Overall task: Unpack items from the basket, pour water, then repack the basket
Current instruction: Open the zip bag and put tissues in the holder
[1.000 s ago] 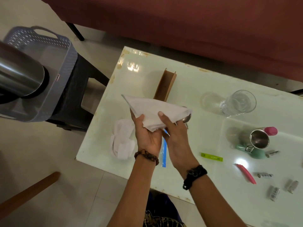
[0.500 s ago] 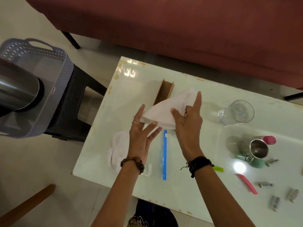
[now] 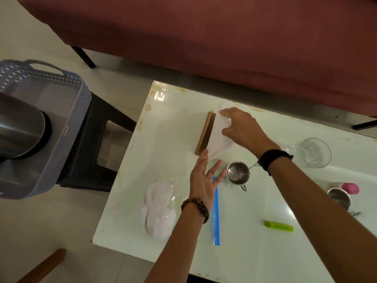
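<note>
Napkin now goes into the wooden holder, right hand pinching it, left hand released and spread wide — repacking underway.

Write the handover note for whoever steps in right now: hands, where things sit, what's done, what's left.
Right hand grips the white napkins, pushing them into the brown holder. Left hand is open, holding nothing.
Basket sits on the stool with the steel jug in it.
On the table: steel cup, glass, bagged tissues.
Done: most items unpacked.
Left: seat napkins; pouring and repacking look undone.
</note>
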Motion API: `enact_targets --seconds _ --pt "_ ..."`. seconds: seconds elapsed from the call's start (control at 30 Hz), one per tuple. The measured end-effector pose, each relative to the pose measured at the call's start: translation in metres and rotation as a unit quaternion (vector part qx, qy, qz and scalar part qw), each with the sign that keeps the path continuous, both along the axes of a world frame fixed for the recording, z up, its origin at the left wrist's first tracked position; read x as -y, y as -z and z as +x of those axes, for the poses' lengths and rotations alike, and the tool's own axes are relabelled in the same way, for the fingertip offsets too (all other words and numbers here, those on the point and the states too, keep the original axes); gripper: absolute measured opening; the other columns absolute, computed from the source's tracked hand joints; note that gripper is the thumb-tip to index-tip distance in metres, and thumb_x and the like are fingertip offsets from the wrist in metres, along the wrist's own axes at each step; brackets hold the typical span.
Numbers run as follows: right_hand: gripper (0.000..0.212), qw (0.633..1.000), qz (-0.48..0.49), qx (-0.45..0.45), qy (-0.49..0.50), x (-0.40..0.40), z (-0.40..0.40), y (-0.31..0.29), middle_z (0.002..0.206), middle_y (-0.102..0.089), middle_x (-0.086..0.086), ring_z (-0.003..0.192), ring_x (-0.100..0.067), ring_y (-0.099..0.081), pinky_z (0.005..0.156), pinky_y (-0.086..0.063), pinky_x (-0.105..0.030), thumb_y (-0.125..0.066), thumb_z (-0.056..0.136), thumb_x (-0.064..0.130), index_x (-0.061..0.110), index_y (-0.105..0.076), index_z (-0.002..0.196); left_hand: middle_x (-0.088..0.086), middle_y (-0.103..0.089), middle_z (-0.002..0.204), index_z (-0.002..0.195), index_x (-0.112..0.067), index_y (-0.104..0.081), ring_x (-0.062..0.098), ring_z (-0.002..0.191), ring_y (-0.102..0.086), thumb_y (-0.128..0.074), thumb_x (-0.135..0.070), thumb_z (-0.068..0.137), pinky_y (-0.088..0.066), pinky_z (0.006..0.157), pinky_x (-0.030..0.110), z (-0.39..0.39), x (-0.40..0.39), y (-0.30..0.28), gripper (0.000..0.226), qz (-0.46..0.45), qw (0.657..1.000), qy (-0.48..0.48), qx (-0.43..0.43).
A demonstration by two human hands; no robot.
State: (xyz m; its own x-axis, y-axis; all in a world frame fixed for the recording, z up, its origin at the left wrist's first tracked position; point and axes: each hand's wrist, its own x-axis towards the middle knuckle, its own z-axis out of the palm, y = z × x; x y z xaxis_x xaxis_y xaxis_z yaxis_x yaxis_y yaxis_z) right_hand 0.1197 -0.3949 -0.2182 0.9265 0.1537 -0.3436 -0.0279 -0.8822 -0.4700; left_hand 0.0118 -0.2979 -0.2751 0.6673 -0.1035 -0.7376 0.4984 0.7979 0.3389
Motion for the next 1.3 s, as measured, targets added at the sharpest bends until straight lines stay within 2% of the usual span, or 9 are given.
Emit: enact_targets --seconds 0.2,0.3,0.5,0.63,0.73,0.87,1.03,1.17,1.3 --pt "0.053 0.997 -0.040 -0.059 -0.017 -0.005 0.028 0.015 0.139 -0.046 -0.013 0.118 -0.030 -0.050 0.088 -0.041 -0.028 -0.060 0.084 0.007 0.009 -0.044 0.135 0.004 -0.050 0.122 0.132 -0.018 -0.042 0.020 0.099 -0.058 -0.047 -0.022 0.093 -0.052 0.077 0.033 0.015 0.001 0.017 0.039 0.052 0.997 0.045 -0.016" --pt "0.046 0.994 -0.034 -0.102 -0.022 -0.009 0.039 0.023 0.127 -0.053 -0.014 0.092 -0.024 -0.058 0.067 -0.044 -0.017 -0.058 0.084 0.006 0.006 -0.049 0.130 -0.001 -0.053 0.101 0.130 -0.018 -0.044 0.016 0.086 -0.055 -0.052 -0.020 0.089 -0.051 0.068 0.028 0.025 -0.002 0.024 0.042 0.091 0.992 0.075 -0.039" --pt "0.008 0.984 -0.062 -0.163 -0.028 -0.015 0.053 0.039 0.082 -0.061 -0.005 0.049 -0.006 -0.060 0.045 -0.038 -0.016 -0.056 0.083 0.008 0.014 -0.050 0.081 -0.001 -0.059 0.084 0.126 -0.018 -0.045 0.006 0.044 -0.046 -0.052 -0.023 0.089 -0.046 0.047 0.017 0.034 -0.008 0.034 0.037 0.139 0.974 0.168 -0.060" --pt "0.039 0.986 -0.008 -0.165 0.009 -0.011 0.052 0.043 0.092 -0.068 -0.011 0.058 -0.017 -0.065 0.056 -0.053 -0.023 -0.061 0.082 0.014 0.007 -0.049 0.118 0.001 -0.057 0.071 0.119 -0.016 -0.047 0.005 0.032 -0.036 -0.053 -0.023 0.089 -0.037 0.039 0.014 0.033 -0.010 0.036 0.031 0.155 0.973 0.143 -0.094" --pt "0.043 0.983 0.106 -0.091 0.118 -0.005 0.046 0.039 0.121 -0.060 -0.011 0.055 -0.012 -0.063 0.047 -0.052 -0.012 -0.058 0.086 0.019 0.010 -0.048 0.127 0.002 -0.052 0.066 0.104 -0.018 -0.050 0.005 0.031 -0.033 -0.050 -0.021 0.090 -0.030 0.033 0.014 0.031 -0.016 0.036 0.014 0.221 0.964 0.119 -0.093" --pt "0.027 0.920 0.251 -0.027 0.298 0.012 0.023 0.038 0.102 -0.065 -0.009 0.060 -0.013 -0.065 0.053 -0.055 -0.015 -0.051 0.089 0.008 0.004 -0.057 0.116 0.004 -0.054 0.074 0.088 -0.022 -0.052 0.013 0.052 -0.047 -0.049 -0.014 0.091 -0.039 0.039 0.012 0.033 -0.029 0.036 0.009 0.390 0.919 0.041 -0.035" --pt "0.029 0.932 0.215 -0.142 0.256 0.015 -0.015 0.051 0.110 -0.064 -0.026 0.099 -0.037 -0.061 0.091 -0.050 -0.046 -0.055 0.084 0.005 -0.008 -0.060 0.110 0.003 -0.055 0.117 0.118 -0.027 -0.053 0.018 0.106 -0.053 -0.047 -0.019 0.093 -0.043 0.099 0.035 0.058 -0.032 0.037 0.026 0.366 0.913 0.169 0.063" --pt "0.032 0.926 0.260 -0.146 0.230 0.005 -0.028 0.060 0.115 -0.066 -0.011 0.105 -0.027 -0.060 0.079 -0.048 -0.026 -0.052 0.084 0.004 0.006 -0.063 0.113 0.003 -0.056 0.128 0.130 -0.024 -0.049 0.021 0.114 -0.054 -0.044 -0.023 0.095 -0.044 0.101 0.041 0.072 -0.019 0.041 0.035 0.364 0.891 0.245 0.120" --pt "0.031 0.912 0.280 -0.130 0.269 0.022 -0.018 0.063 0.102 -0.063 -0.010 0.091 -0.026 -0.056 0.070 -0.044 -0.026 -0.046 0.081 -0.001 0.002 -0.062 0.107 0.010 -0.056 0.128 0.133 -0.023 -0.045 0.027 0.115 -0.054 -0.043 -0.023 0.096 -0.046 0.099 0.042 0.081 0.006 0.037 0.037 0.377 0.880 0.261 0.125"
